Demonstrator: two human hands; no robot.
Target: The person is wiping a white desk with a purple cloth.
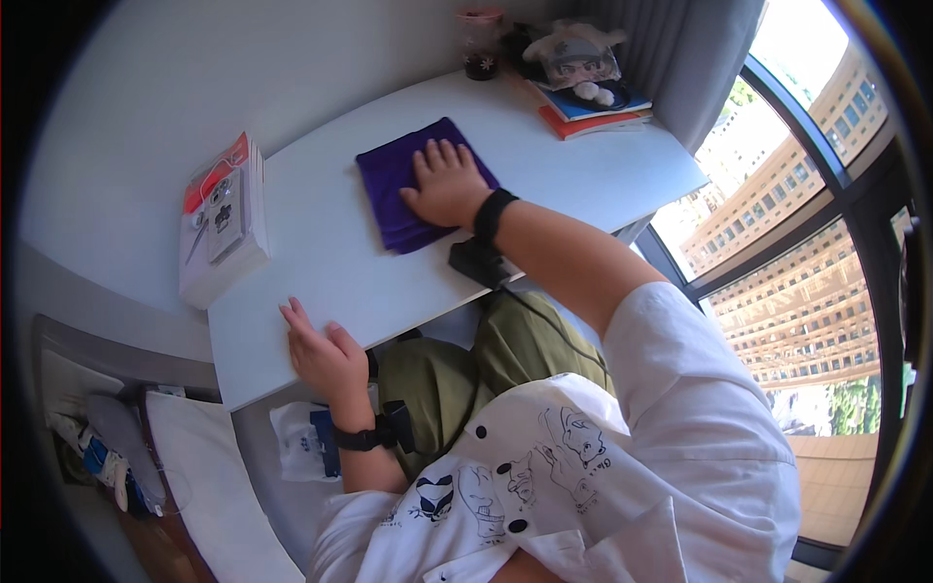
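Observation:
A purple folded cloth (386, 186) lies on the white tabletop (321, 270), its layers showing along the near edge. My right hand (448, 182) rests palm down on the cloth's right part, fingers spread and not gripping it. Near the table's front left edge is my left hand (324, 357), raised on its side with the thumb apart from the extended fingers. Nothing is in it. Both wrists wear black straps; a black device (477, 264) with a cable is by the right one.
A thick stack of books (251, 218) with a clear-packed item on top stands at the left, against the wall. At the back are a tumbler (481, 55), books (594, 116) and a plush item (579, 62). Windows (794, 291) line the right side.

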